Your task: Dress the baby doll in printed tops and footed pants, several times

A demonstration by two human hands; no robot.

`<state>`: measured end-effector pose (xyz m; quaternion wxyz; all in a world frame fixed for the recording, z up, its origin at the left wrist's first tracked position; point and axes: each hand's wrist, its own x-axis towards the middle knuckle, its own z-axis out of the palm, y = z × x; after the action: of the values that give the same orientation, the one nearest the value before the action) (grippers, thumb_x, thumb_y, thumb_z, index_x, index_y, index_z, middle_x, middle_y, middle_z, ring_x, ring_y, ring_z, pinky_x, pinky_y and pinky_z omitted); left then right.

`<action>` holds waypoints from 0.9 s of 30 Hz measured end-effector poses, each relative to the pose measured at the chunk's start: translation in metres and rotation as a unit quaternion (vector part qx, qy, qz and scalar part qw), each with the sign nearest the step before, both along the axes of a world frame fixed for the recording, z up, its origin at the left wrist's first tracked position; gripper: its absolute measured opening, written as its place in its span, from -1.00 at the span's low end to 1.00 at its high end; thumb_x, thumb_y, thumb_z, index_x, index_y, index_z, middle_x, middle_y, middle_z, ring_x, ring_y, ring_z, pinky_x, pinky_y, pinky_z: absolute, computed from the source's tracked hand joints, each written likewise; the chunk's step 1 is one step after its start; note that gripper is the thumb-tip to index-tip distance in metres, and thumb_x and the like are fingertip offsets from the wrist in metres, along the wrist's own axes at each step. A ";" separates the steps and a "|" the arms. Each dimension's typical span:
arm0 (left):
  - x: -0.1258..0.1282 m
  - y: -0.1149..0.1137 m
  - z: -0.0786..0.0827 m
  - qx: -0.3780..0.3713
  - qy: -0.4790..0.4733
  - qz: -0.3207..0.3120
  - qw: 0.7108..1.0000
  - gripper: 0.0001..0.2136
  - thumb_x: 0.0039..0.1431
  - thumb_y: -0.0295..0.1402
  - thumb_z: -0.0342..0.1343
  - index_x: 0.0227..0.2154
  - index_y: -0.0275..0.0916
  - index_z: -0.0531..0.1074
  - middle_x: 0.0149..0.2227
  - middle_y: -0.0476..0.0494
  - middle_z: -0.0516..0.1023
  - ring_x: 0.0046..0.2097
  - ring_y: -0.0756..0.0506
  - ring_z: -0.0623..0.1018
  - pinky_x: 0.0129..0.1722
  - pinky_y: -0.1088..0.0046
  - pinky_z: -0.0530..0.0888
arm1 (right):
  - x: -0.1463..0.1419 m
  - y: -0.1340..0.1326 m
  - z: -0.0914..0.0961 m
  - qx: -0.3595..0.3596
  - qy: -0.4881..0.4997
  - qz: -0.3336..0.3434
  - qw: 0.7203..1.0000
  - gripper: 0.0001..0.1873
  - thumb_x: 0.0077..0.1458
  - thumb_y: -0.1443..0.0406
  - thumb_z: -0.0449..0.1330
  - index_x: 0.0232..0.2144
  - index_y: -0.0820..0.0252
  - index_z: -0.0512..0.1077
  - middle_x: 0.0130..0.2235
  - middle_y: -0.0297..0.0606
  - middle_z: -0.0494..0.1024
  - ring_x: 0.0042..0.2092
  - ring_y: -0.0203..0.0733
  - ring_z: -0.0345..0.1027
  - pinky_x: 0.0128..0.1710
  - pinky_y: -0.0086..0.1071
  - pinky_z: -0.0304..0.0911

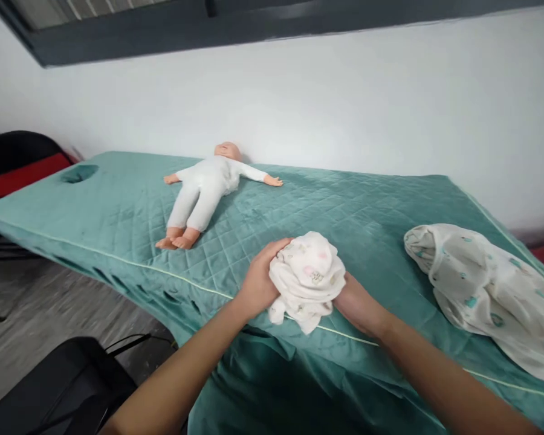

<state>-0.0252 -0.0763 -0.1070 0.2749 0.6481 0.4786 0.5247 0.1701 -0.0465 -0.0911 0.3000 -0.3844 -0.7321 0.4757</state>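
Between my two hands, at the front edge of the bed, is a bunched white cloth (308, 275) with small pink and green prints. My left hand (263, 281) presses against its left side, fingers curved behind it. On its right side my right hand (357, 302) grips it, with the fingertips hidden by the folds. A loose end of the cloth hangs below. Farther back lies a baby doll (206, 184) on its back, in a white body suit, arms spread and feet toward me.
A green quilted cover (344, 205) lies over the bed, which has a hole (79, 174) at its left end. Another white cloth with teal prints (485, 284) lies crumpled at the right. Black chairs (58, 386) stand at the left. A white wall (344, 103) rises behind.
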 end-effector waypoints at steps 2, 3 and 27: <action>-0.018 -0.010 -0.009 0.015 0.002 0.084 0.996 -0.66 0.14 -0.39 0.23 0.00 -0.21 0.50 0.00 -0.22 0.61 0.04 -0.19 0.59 0.10 0.23 0.49 | -0.001 -0.005 0.001 -0.061 0.012 0.075 0.995 -0.54 0.28 0.06 0.20 0.16 0.06 0.44 0.11 -0.23 0.61 0.11 -0.02 0.52 0.12 -0.15 0.46; -0.029 -0.015 -0.013 0.022 0.003 0.129 0.991 -0.67 0.11 -0.39 0.24 -0.03 -0.21 0.51 -0.02 -0.20 0.62 0.01 -0.19 0.60 0.08 0.24 0.51 | 0.002 -0.006 0.001 -0.062 -0.008 0.091 0.994 -0.48 0.28 0.07 0.19 0.23 0.03 0.37 0.18 -0.20 0.55 0.13 0.01 0.50 0.14 -0.09 0.44; -0.201 -0.325 -0.178 -0.401 0.320 0.610 0.603 -0.40 0.30 -0.18 -0.12 0.34 -0.30 0.02 0.42 -0.77 -0.11 0.42 -0.76 -0.09 0.03 -0.69 0.00 | 0.087 0.030 -0.046 0.371 -0.320 -0.028 0.871 -0.43 0.36 0.02 -0.12 0.18 0.17 0.40 0.32 -0.08 0.39 0.34 0.17 0.24 0.26 0.18 0.21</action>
<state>-0.2264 -0.4012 -0.2847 -0.0474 0.1567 0.9828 0.0849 0.2566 -0.0164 -0.1368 0.1827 -0.3963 -0.8997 0.0118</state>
